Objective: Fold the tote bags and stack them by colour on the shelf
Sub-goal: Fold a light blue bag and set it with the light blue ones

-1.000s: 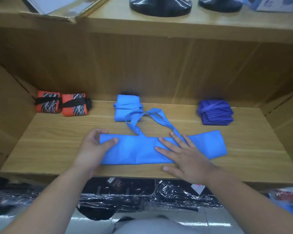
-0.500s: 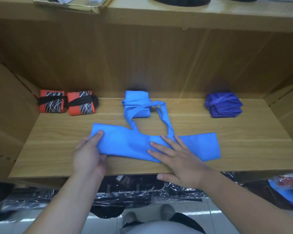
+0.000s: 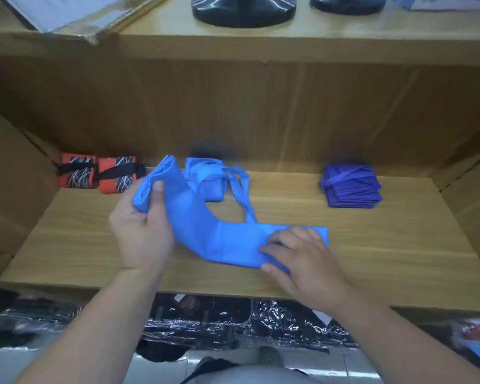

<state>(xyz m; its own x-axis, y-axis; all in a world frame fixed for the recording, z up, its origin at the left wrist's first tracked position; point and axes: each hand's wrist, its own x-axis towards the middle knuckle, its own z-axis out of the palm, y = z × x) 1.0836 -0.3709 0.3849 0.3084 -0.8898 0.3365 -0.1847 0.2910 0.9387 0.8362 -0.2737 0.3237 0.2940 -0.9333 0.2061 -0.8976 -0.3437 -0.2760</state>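
A light blue tote bag [image 3: 227,242], folded into a long strip, lies across the wooden shelf [image 3: 385,245]. My left hand [image 3: 142,228] grips its left end and holds it lifted off the shelf. My right hand [image 3: 302,256] presses the strip's right part flat against the board. The bag's handles [image 3: 240,187] loop back toward a folded light blue bag [image 3: 205,178] at the rear. Two folded orange bags [image 3: 97,174] with black bands sit at the back left. A folded purple bag [image 3: 349,185] sits at the back right.
The shelf is a wooden bay with side walls and a back panel. An upper shelf carries two black round bases [image 3: 244,9] and a flat box [image 3: 67,15]. Below the front edge lie black plastic-wrapped goods [image 3: 233,322].
My left hand has closed on the strip's left end and raised it up and toward the back. My right hand slid rightward along the strip and still presses it down.
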